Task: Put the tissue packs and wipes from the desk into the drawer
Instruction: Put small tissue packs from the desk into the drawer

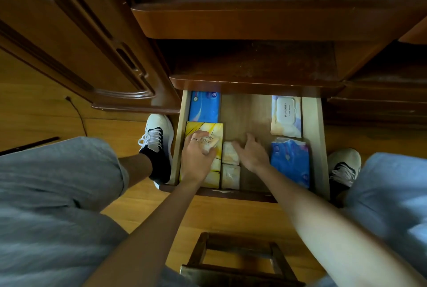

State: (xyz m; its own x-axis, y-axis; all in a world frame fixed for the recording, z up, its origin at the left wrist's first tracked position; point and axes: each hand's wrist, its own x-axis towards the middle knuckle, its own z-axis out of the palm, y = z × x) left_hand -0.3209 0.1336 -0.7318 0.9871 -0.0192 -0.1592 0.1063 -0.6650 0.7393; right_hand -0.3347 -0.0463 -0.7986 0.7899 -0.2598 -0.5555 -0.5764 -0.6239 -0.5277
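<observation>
A small pale tissue pack (210, 143) is gripped by the left hand (196, 159) over the open wooden drawer (312, 125) — the right hand (250, 152), open and empty, steadies a cream pack (230, 153); it is best slotted flat beside it.

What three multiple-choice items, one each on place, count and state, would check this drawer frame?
1. Where in the open wooden drawer does the white flip-lid wipes pack lie?
A. far right
B. near left
C. centre

2. How many blue packs are in the drawer?
A. one
B. two
C. four

3. What is the left hand doing?
A. resting empty
B. pushing the drawer shut
C. holding a small pale tissue pack

Answers:
1 A, it sits by the right wall at the back.
2 B, a blue tissue box at far left and a blue soft tissue pack at near right.
3 C, its grip wraps the pack above the yellow tissue box.
</observation>
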